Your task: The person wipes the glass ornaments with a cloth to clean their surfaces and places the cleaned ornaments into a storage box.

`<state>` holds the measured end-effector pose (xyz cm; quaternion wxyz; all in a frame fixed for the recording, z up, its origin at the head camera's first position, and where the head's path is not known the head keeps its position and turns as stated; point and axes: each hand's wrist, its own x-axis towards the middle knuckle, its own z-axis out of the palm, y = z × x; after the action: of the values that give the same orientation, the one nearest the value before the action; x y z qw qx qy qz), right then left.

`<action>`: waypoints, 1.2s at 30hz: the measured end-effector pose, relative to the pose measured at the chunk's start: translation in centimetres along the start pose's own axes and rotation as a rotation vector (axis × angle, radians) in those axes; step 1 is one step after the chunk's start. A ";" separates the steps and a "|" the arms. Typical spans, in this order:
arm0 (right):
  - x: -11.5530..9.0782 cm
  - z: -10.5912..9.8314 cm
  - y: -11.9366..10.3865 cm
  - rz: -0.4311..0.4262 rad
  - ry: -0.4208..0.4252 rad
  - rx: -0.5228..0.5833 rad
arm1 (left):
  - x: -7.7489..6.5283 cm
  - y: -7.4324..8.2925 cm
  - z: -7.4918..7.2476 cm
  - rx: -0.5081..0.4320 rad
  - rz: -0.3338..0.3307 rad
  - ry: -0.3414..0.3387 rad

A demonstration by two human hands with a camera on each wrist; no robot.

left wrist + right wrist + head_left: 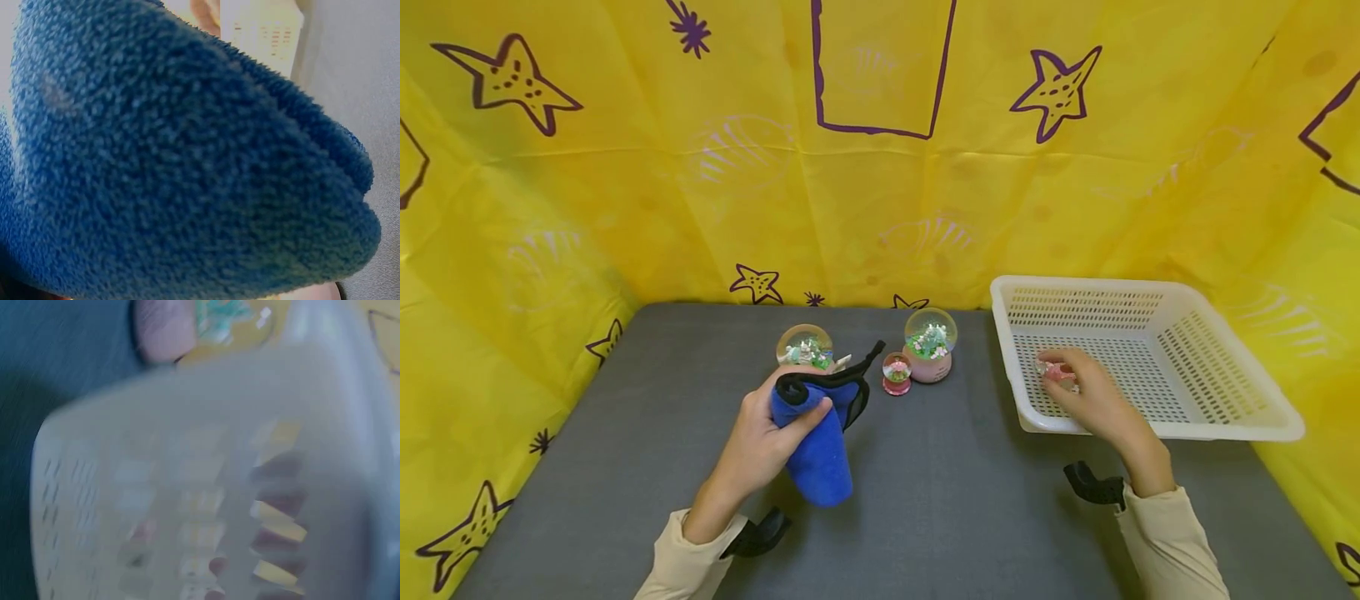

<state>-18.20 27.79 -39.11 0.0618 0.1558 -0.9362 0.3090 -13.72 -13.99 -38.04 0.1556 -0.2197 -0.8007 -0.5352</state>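
Note:
My left hand (767, 437) grips a folded blue cloth (820, 458) with black edging, thumb over its front. That cloth (187, 162) fills most of the left wrist view. Over the left part of the white basket, my right hand (1097, 402) pinches a small pink snow globe (1058, 372), partly hidden by the fingers. Whether the globe touches the basket floor, I cannot tell. Behind the left hand stands a snow globe (805, 343), its base hidden. A large pink-based snow globe (931, 343) and a small pink one (897, 372) stand side by side.
The white perforated basket (1232, 425) sits at the right of the dark grey table (940, 517). Its slotted side wall (206, 394) fills much of the blurred right wrist view. Yellow patterned fabric (880, 183) hangs behind and at both sides.

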 end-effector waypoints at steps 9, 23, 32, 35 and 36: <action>1.1 -1.4 3.8 0.049 -0.189 -0.042 | 0.0 -0.2 0.3 -0.010 0.017 -0.017; 1.9 -1.4 5.2 0.158 -0.213 -0.147 | 0.0 -0.3 0.2 -0.019 -0.006 -0.028; 1.7 -1.8 4.9 0.251 -0.251 -0.079 | 0.0 -0.3 0.2 -0.015 0.001 -0.026; 1.7 -1.8 4.9 0.225 -0.264 -0.071 | 0.0 -0.3 0.2 -0.015 0.004 -0.025; 1.8 -1.7 5.0 0.198 -0.265 -0.081 | 0.0 -0.3 0.2 -0.015 0.005 -0.025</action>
<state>-21.46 32.15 -40.15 -0.0866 0.0995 -0.9586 0.2524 -13.86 -13.88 -38.35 0.1453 -0.2293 -0.7980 -0.5381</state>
